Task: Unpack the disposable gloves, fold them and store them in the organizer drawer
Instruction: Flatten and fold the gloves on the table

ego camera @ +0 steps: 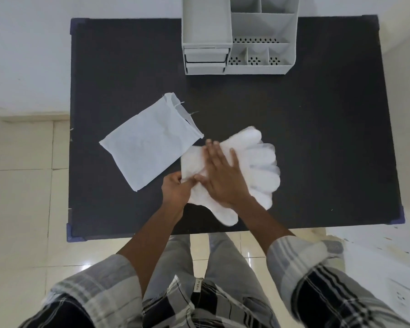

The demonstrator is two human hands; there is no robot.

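Note:
A stack of translucent white disposable gloves (258, 162) lies flat on the black table (317, 138), fingers pointing right. My right hand (223, 176) presses palm-down on the middle of the stack, fingers spread. My left hand (175, 190) pinches the cuff edge of the gloves at the lower left. The white pouch (147, 143) they came in lies flat just left of the gloves. The grey organizer (237, 36) stands at the table's far edge, its two small drawers (206, 60) closed on the left side.
The organizer has open compartments on its right side. The table's near edge runs just in front of my body. Tiled floor surrounds the table, and a white wall rises behind it.

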